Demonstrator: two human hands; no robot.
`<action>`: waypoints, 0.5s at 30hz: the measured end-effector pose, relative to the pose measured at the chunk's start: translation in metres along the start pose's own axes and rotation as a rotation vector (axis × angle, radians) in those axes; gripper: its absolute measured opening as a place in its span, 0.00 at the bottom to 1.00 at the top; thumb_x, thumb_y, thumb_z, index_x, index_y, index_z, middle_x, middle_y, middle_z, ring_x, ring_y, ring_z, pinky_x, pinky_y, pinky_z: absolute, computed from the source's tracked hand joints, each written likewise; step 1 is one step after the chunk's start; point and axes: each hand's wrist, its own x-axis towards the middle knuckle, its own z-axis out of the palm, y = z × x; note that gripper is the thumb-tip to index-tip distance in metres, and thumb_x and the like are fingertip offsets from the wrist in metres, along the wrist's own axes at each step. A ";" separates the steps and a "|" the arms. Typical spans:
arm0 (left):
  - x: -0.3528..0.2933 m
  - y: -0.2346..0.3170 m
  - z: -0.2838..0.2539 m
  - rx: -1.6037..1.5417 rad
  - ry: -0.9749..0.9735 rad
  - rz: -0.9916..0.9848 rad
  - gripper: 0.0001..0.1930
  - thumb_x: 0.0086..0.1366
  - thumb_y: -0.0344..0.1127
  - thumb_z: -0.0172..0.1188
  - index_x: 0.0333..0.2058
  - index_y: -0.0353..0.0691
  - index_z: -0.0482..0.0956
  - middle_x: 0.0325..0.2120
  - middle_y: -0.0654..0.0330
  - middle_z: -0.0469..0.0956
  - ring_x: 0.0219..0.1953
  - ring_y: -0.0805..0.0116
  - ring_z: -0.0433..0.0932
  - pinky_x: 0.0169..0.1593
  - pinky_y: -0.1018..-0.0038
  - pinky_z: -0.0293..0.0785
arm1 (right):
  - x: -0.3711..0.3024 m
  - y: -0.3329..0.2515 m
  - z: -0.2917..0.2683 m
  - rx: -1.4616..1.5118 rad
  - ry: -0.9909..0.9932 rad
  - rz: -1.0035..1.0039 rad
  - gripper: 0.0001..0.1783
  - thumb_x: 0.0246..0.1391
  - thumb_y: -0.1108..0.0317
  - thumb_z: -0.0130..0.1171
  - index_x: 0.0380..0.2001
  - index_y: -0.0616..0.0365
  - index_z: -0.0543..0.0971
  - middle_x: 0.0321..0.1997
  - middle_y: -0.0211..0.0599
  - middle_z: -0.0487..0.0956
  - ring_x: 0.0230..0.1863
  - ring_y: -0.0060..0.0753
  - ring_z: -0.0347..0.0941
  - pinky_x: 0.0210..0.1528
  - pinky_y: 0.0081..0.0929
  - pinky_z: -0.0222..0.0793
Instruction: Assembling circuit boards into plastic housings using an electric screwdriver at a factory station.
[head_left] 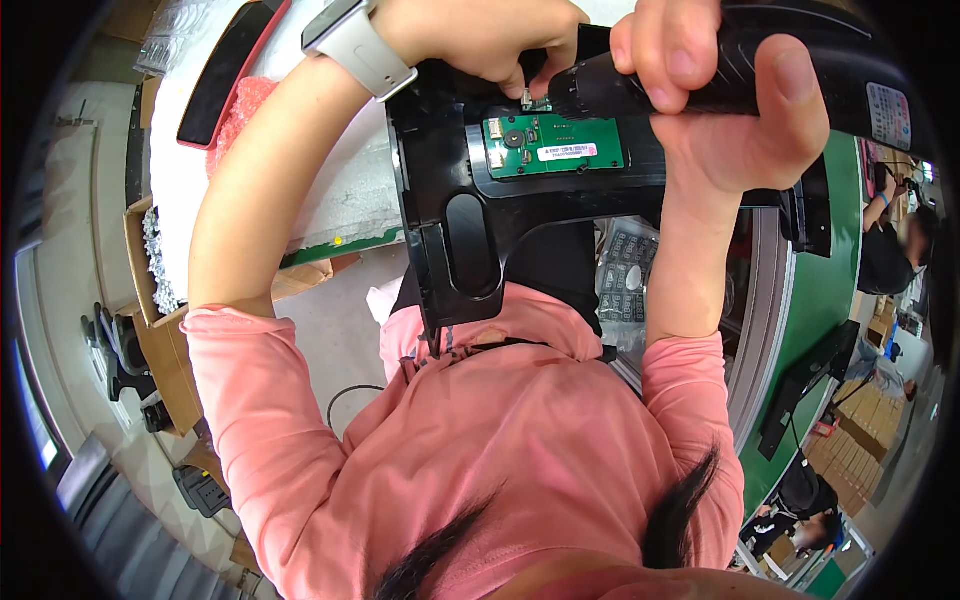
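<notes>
Left fingers pinch a small white connector (526, 99) at the green circuit board (580, 133), seated in the black housing (570, 197). Right hand (728, 130) grips a black cylindrical part (748, 55), probably to steady it.

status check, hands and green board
Left hand: at small white connector. Right hand: gripping black cylindrical part. Green board: in black housing, top edge partly hidden by that part.

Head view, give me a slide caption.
Left hand at a green circuit board's edge, right hand gripping a black cylindrical object.
</notes>
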 end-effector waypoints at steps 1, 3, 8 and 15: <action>0.005 0.000 -0.001 -0.085 -0.059 -0.062 0.07 0.45 0.25 0.68 0.26 0.32 0.82 0.24 0.51 0.80 0.31 0.53 0.80 0.36 0.65 0.74 | -0.001 -0.002 0.000 0.000 0.009 0.000 0.30 0.53 0.51 0.69 0.48 0.58 0.67 0.20 0.36 0.73 0.15 0.29 0.66 0.24 0.29 0.65; 0.007 0.000 -0.001 -0.171 -0.119 -0.122 0.07 0.45 0.25 0.68 0.26 0.31 0.82 0.24 0.50 0.80 0.31 0.53 0.80 0.36 0.65 0.74 | 0.000 -0.003 -0.001 -0.001 0.005 -0.010 0.30 0.53 0.51 0.69 0.48 0.59 0.67 0.20 0.36 0.73 0.15 0.29 0.66 0.24 0.29 0.65; 0.000 0.001 -0.001 0.073 -0.032 -0.038 0.08 0.45 0.25 0.69 0.27 0.31 0.82 0.25 0.49 0.80 0.32 0.52 0.80 0.36 0.64 0.74 | 0.005 0.005 -0.006 0.022 -0.048 -0.036 0.30 0.53 0.52 0.69 0.47 0.61 0.67 0.20 0.37 0.74 0.14 0.29 0.66 0.23 0.28 0.65; 0.002 -0.010 0.008 -0.141 -0.059 -0.148 0.14 0.44 0.25 0.69 0.33 0.33 0.81 0.28 0.47 0.81 0.34 0.48 0.80 0.38 0.64 0.75 | 0.010 0.005 0.001 0.049 -0.044 -0.020 0.29 0.52 0.56 0.69 0.45 0.64 0.68 0.19 0.40 0.73 0.14 0.28 0.66 0.21 0.27 0.66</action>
